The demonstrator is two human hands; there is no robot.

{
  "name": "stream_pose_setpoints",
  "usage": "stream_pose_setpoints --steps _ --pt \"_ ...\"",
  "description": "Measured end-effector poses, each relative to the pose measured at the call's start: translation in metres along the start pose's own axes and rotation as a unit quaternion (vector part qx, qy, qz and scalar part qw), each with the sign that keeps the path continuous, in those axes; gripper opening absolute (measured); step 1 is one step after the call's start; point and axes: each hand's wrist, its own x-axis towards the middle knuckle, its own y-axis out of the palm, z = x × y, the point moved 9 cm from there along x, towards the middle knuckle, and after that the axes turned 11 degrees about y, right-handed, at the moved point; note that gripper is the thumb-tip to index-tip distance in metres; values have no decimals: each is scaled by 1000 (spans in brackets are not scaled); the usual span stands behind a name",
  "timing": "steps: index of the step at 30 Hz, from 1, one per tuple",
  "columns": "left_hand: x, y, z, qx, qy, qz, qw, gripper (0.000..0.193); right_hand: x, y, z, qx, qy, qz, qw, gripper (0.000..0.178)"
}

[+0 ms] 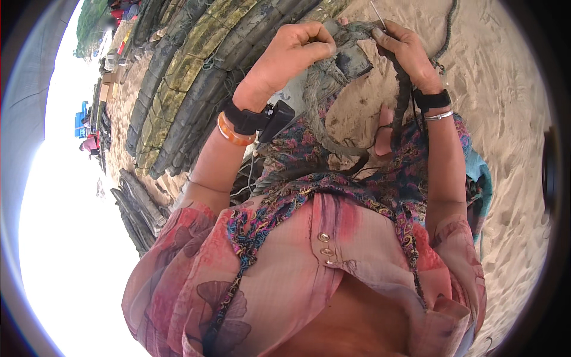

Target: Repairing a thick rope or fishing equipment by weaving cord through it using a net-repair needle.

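My left hand [291, 52] is closed, thumb and fingertips pinched together, beside a frayed grey-green rope [313, 98]. What the pinch holds, if anything, is too small to make out. My right hand [405, 49] is closed too, with a thin, pale needle-like rod [376, 13] sticking up from its fingers. The rope's thick upper part spans the space between both hands, and its loop hangs down over my lap. From below the right hand a darker rope [404, 92] runs down toward my patterned apron [285, 149]. A dark, flat-sided piece [353, 61] shows under the rope.
Long bundles of dark and yellowish floats or poles [178, 89] lie to the left, tied with cord. Sand [499, 119] spreads to the right, where another dark rope [447, 35] lies. My bare foot [384, 131] shows between the ropes. A blue vehicle [81, 122] stands far left.
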Motion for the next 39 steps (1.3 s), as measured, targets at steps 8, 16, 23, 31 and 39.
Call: stream_pose_setpoints --steps 8,16,23,31,39 --pt "13 15 -15 219 29 1 975 20 -2 1 2 -36 -8 -6 999 24" --pt "-13 -6 6 -426 66 -99 897 13 16 -5 -20 -59 5 -40 997 25" --pt "-46 30 -58 114 196 93 969 18 -1 -4 6 -34 -38 -31 998 27" --pt "-38 23 -70 321 218 -40 921 32 -5 -8 13 -7 -54 3 999 30" --pt "-34 -3 -3 216 99 -196 951 20 -21 -18 44 -33 -153 -89 984 28"
